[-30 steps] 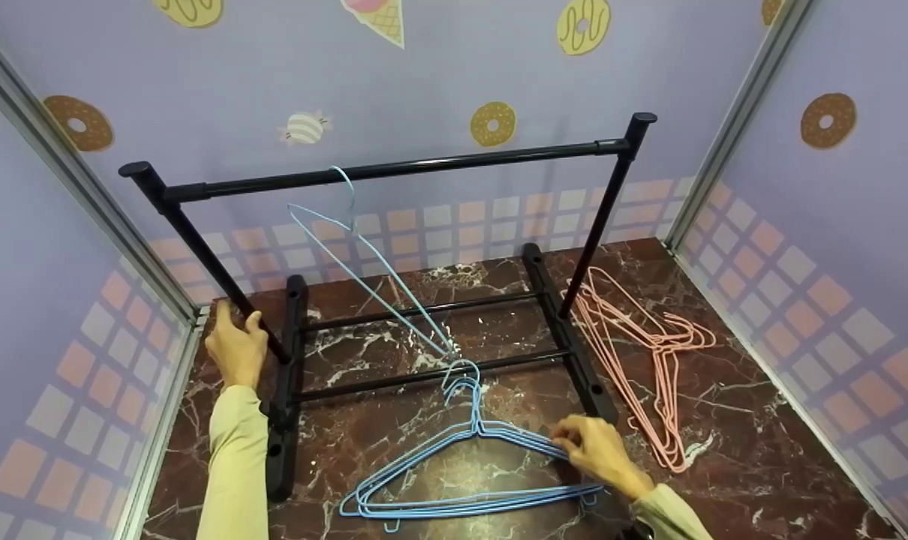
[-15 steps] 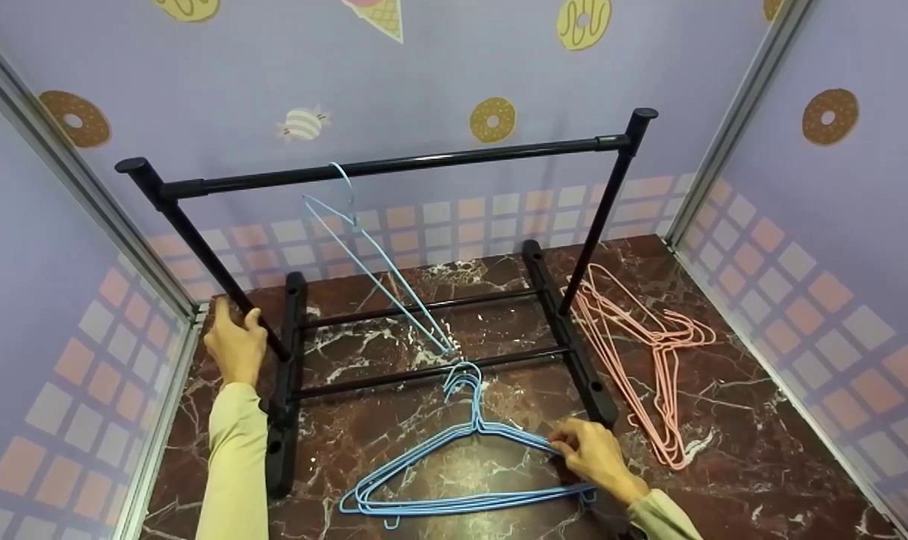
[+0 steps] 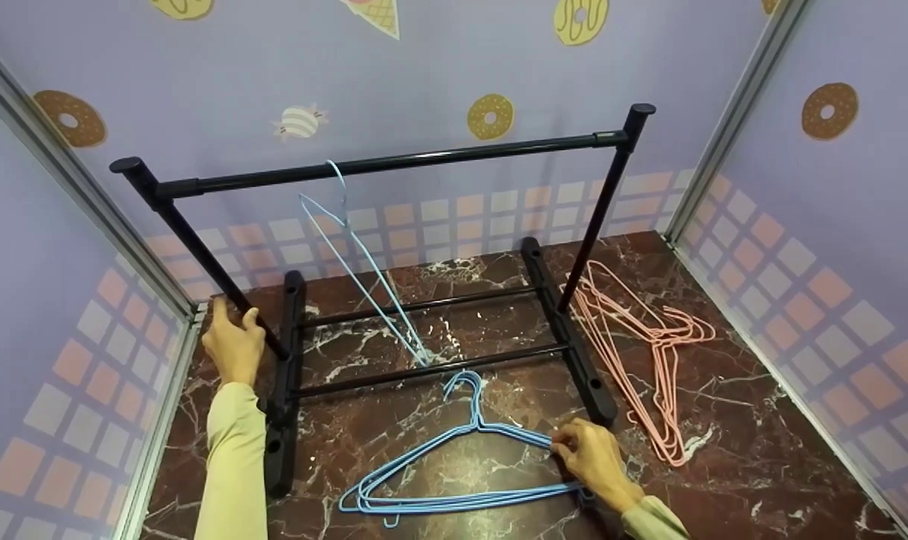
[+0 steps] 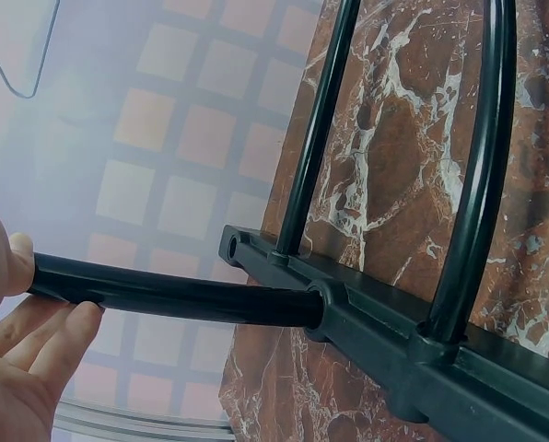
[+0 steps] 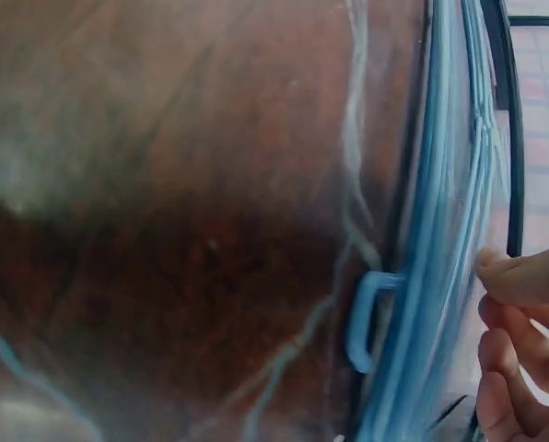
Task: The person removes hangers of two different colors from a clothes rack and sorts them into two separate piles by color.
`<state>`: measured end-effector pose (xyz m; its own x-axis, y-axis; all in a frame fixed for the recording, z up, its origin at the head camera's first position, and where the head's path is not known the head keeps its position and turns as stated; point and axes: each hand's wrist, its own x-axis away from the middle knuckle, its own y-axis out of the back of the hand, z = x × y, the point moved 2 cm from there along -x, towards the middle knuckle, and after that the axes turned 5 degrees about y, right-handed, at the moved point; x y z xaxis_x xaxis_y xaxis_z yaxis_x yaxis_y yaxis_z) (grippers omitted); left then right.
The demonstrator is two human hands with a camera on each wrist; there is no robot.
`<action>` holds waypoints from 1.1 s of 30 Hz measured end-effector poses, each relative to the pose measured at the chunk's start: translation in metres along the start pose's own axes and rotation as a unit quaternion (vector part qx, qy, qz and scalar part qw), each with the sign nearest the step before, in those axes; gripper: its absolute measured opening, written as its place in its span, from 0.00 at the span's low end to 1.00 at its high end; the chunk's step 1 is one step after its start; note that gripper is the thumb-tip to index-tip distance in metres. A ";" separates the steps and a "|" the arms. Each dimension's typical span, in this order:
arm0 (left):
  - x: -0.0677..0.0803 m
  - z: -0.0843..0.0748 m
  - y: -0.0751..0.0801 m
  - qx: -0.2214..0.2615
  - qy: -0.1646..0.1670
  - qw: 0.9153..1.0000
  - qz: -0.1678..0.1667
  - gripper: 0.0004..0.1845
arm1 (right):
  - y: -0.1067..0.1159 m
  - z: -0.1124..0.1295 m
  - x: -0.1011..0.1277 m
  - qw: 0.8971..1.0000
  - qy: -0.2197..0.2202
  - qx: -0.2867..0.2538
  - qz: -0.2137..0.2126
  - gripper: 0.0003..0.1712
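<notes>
1. The right hand [image 3: 593,459] pinches the blue hangers [image 3: 454,469] lying stacked on the marble floor [image 3: 724,420].
2. The left hand [image 3: 233,345] grips the black rack [image 3: 394,161] at its post.
3. Risk: the nested hangers may lift together and tangle.

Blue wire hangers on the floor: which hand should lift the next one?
Probably the right hand: its fingers already pinch the blue wire hangers on the marble floor. The left hand grips the black metal rack's post.
</notes>
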<state>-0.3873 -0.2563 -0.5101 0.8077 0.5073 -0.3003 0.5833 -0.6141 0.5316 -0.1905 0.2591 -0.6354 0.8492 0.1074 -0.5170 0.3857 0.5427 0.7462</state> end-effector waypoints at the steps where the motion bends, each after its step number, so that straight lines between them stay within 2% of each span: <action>1: 0.000 0.000 0.000 0.000 0.000 1.000 0.001 0.20 | -0.001 -0.001 0.000 1.000 -0.004 -0.004 -0.003 0.13; 4: 0.000 0.000 0.000 0.000 -0.001 1.000 0.002 0.20 | -0.001 -0.002 0.000 0.999 -0.015 -0.028 -0.009 0.13; 7: 0.000 -0.001 -0.001 0.002 -0.003 1.000 0.001 0.21 | 0.002 0.000 -0.008 0.998 0.000 -0.061 -0.030 0.12; 11: 0.000 -0.002 0.000 0.004 0.003 1.000 0.003 0.21 | 0.015 0.017 -0.041 0.991 0.014 -0.118 -0.053 0.09; 17: 0.002 -0.003 0.001 0.005 0.014 1.000 0.018 0.22 | 0.036 0.072 -0.119 0.977 -0.023 -0.212 -0.015 0.11; 21: 0.002 -0.004 0.002 0.003 0.015 1.000 0.022 0.22 | 0.038 0.117 -0.161 0.968 -0.001 -0.252 0.008 0.15; 27: 0.001 -0.005 0.002 0.002 0.006 1.000 0.019 0.22 | 0.034 0.170 -0.208 0.964 0.036 -0.263 0.019 0.17; 29: 0.001 -0.006 0.003 0.003 0.006 1.000 0.020 0.22 | 0.031 0.182 -0.220 0.961 0.045 -0.271 0.019 0.17; 33: 0.003 -0.003 0.002 0.002 0.007 1.000 0.018 0.21 | 0.020 0.199 -0.235 0.964 0.051 -0.260 0.025 0.18</action>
<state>-0.3840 -0.2541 -0.5072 0.8270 0.4932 -0.2699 0.5543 -0.6350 0.5381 -0.3110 0.0789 -0.4155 0.8120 0.2109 -0.5442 0.0900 0.8760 0.4739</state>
